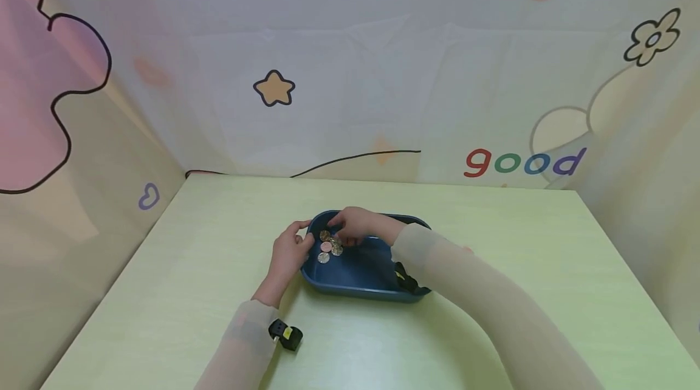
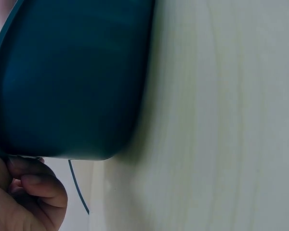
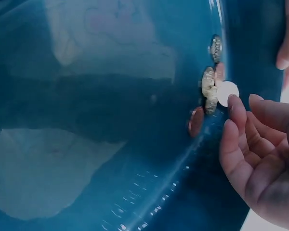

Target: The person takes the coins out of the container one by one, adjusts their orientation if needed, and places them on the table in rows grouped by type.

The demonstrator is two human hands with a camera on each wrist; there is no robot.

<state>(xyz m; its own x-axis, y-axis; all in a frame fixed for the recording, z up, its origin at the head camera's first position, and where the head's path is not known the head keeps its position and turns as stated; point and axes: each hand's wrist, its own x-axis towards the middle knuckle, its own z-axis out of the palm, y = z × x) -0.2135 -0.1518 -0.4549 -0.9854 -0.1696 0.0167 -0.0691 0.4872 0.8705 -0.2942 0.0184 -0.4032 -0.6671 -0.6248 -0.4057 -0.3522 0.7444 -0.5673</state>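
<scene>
A dark blue tray (image 1: 355, 274) with rounded corners stands on the table. My left hand (image 1: 290, 250) grips its left rim, and in the left wrist view the curled fingers (image 2: 45, 190) lie against the tray's edge. Over the tray's left part, my right hand (image 1: 355, 224) reaches down with bent fingers. In the right wrist view its fingertips are at a pale round coin (image 3: 227, 93), turned face-on to the camera. Beside it on the tray floor lie several silver, gold and copper coins, among them a copper coin (image 3: 196, 121) and a silver coin (image 1: 324, 257).
The light wood-look table (image 1: 219, 208) extends around the tray. A printed fabric backdrop (image 1: 339, 104) rises behind it and on both sides. A small black camera (image 1: 285, 335) sits on the left wrist, and another wrist camera (image 1: 406, 279) overlaps the tray's right side.
</scene>
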